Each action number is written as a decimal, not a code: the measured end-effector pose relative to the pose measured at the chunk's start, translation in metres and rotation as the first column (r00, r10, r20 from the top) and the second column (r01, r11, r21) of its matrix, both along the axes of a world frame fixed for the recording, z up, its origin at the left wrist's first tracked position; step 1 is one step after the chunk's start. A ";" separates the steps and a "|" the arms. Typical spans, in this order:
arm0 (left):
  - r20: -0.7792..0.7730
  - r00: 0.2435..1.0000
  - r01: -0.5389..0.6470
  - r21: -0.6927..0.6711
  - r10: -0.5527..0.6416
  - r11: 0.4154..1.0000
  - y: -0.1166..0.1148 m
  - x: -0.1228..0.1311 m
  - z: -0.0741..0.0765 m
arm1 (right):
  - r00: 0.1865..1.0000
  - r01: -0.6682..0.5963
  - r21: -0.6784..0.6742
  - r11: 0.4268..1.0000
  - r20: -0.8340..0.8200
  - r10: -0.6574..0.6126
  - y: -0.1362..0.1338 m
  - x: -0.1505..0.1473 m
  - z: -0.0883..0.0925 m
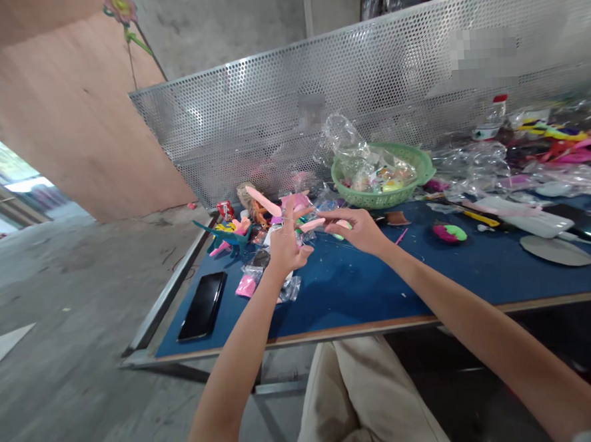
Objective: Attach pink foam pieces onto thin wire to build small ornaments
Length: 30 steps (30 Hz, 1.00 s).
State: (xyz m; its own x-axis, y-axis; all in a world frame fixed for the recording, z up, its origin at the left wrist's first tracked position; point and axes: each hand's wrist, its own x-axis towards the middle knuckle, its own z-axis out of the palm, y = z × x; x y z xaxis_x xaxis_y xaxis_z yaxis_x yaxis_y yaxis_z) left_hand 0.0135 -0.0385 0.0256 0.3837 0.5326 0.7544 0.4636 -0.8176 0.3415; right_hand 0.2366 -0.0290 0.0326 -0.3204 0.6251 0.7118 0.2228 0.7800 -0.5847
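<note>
My left hand (pixel 286 247) is raised over the left part of the blue table, fingers pointing away and thumb apart. A long, pale pink, clay-like piece (pixel 263 201) sticks out to the left from behind its fingers. Between the hands lies another pale pink strip (pixel 312 225), its left end at my left fingers. My right hand (pixel 355 229) pinches the right end of this strip with closed fingertips. Whether the two pink parts join is hidden by my left fingers. Just below my left hand are small plastic bags, one with a pink lump (pixel 246 286).
A black phone (pixel 202 305) lies at the left front. Colourful clay figures (pixel 231 237) stand behind it. A green basket (pixel 374 199) holds plastic bags before a perforated metal panel (pixel 263 109). Rightward are a magenta-green lump (pixel 449 233), a yellow cutter (pixel 478 218) and a grey oval (pixel 556 251).
</note>
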 end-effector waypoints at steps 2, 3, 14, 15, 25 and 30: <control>-0.023 0.999 -0.046 0.128 0.049 0.991 -0.001 -0.002 0.002 | 0.998 0.043 0.117 0.992 0.033 -0.047 0.001 -0.001 0.000; -0.039 0.998 -0.048 0.176 0.056 0.983 0.000 -0.003 0.003 | 0.996 0.066 0.182 0.981 0.047 -0.076 0.001 -0.001 0.000; -0.206 0.978 0.018 0.188 0.022 0.982 0.010 -0.009 -0.004 | 0.956 0.212 0.399 0.892 0.105 -0.274 0.001 0.002 -0.005; -0.211 0.977 0.021 0.195 0.021 0.981 0.011 -0.010 -0.004 | 0.955 0.218 0.398 0.891 0.102 -0.279 0.000 0.002 -0.004; -0.232 0.973 0.076 0.371 0.013 0.926 0.017 -0.010 -0.007 | 0.943 0.254 0.442 0.860 0.084 -0.322 0.000 0.002 -0.005; -0.213 0.977 0.083 0.470 0.022 0.879 0.012 -0.001 -0.002 | 0.949 0.254 0.452 0.855 0.054 -0.311 0.001 0.000 -0.007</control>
State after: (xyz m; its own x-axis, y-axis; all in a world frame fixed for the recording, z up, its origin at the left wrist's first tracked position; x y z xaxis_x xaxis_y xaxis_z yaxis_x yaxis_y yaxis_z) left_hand 0.0125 -0.0260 0.0240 0.5680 0.1171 0.8147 0.4527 -0.8711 -0.1904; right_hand 0.2367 -0.0282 0.0260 -0.2781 0.3388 0.8988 0.5188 0.8405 -0.1563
